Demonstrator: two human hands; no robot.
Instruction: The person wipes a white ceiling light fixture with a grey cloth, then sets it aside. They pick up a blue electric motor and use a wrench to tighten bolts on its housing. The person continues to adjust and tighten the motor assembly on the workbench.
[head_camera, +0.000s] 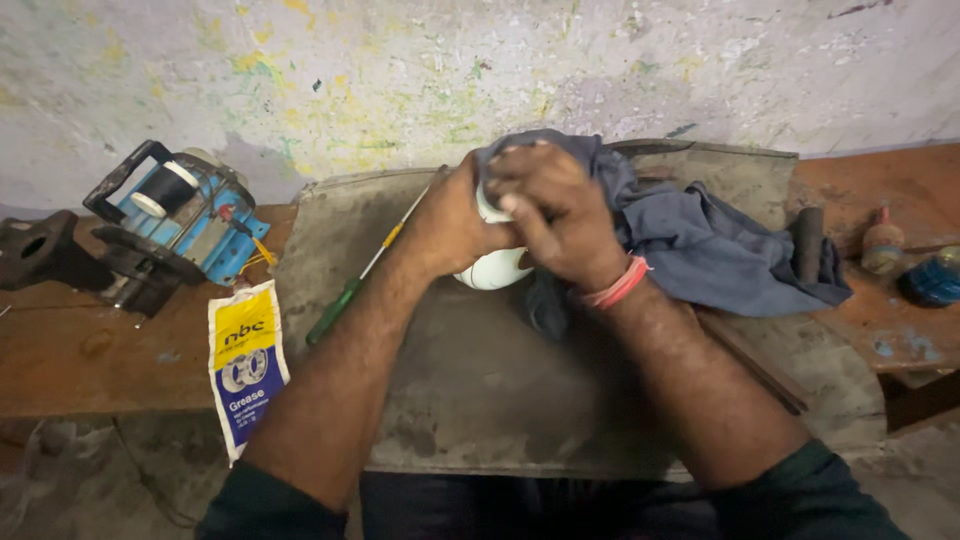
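**benchrat:** Over the middle of the grey slab (480, 390) both hands are wrapped around a white rounded part (497, 268); the left hand (450, 225) cups it from the side, gripping firm; the right hand (555, 205) is clamped over the top with a fold of the dark blue cloth (700, 245) bunched under its fingers; so the part sits just above the slab, held between the two palms, mostly hidden.

**oldspanner:** Looks that way to me too; can't tell what the part actually is though, only the lower curve shows.

**benchrat:** Risk as I see it: smooth glossy shell plus rag means it could squirt out of that grip if the right hand twists hard; it'd drop on the slab or roll off the near edge.

**oldspanner:** Also the green-handled screwdriver (355, 285) lies just beside the left wrist; a slip of the forearm could knock it off toward the yellow-and-blue grease pouch (245, 365); the pouch itself hangs partly past the bench edge.

**benchrat:** And the cloth trails right, toward a dark cylinder (808, 242); tugging the rag could drag that along; the blue machine unit (185, 215) at far left is well apart, no worry there.
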